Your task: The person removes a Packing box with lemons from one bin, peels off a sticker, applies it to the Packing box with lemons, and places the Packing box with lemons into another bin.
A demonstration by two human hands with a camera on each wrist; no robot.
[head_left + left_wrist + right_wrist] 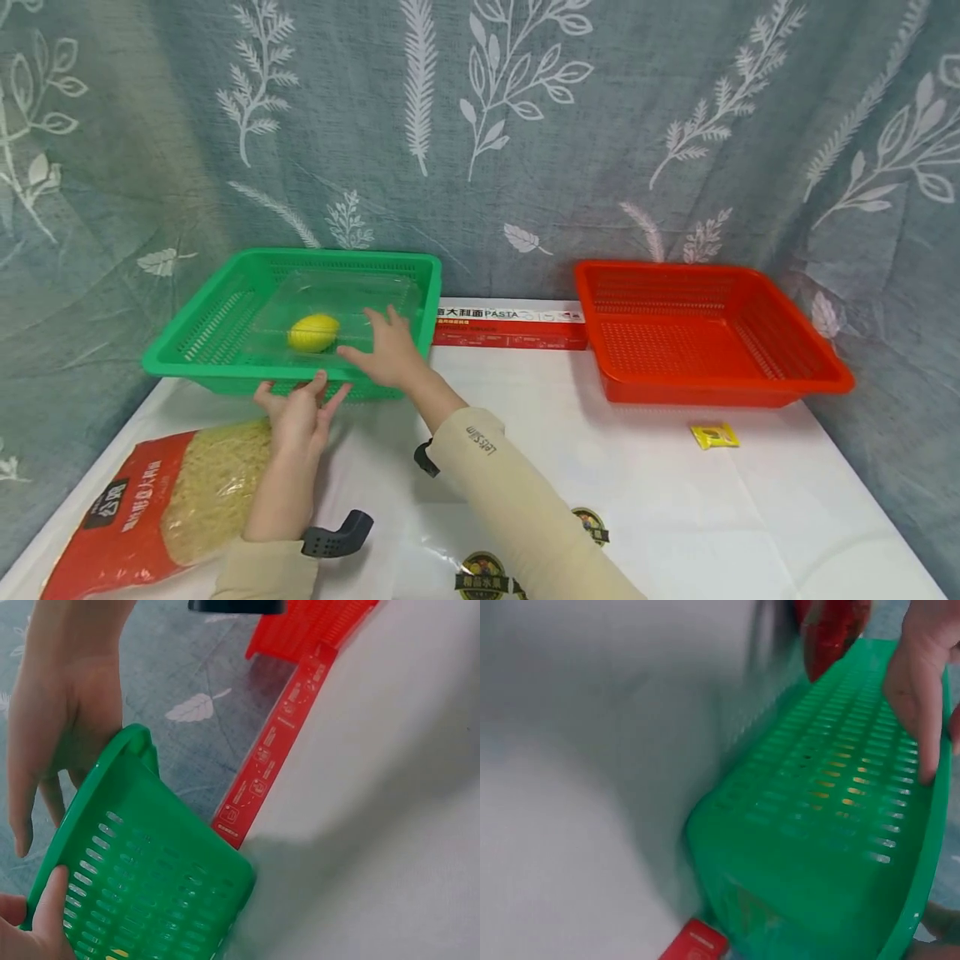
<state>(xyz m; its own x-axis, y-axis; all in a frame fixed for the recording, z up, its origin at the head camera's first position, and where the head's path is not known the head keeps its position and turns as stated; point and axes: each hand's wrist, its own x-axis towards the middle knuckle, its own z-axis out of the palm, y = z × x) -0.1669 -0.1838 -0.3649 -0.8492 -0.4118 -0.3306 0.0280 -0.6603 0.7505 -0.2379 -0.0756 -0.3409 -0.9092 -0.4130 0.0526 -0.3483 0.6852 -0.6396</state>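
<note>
In the head view a green plastic basket (197,368) stands at the back left. A clear plastic box (375,287) lies inside it, and a yellow lemon (313,332) shows through the clear plastic. My left hand (296,417) holds the basket's front rim; the left wrist view has one finger (52,907) along the slotted outer wall and another at the rim. Over the basket's front right part, my right hand (393,354) reaches past the rim with fingers spread and extended, close to the clear box. Part of its fingers is hidden behind the wall in the left wrist view.
A red basket (716,385) stands at the back right, with a long red and white pasta box (510,336) between the baskets. A red pasta bag (120,517) lies front left, a small yellow packet (715,436) front right. Clear film with round labels (482,575) lies in front.
</note>
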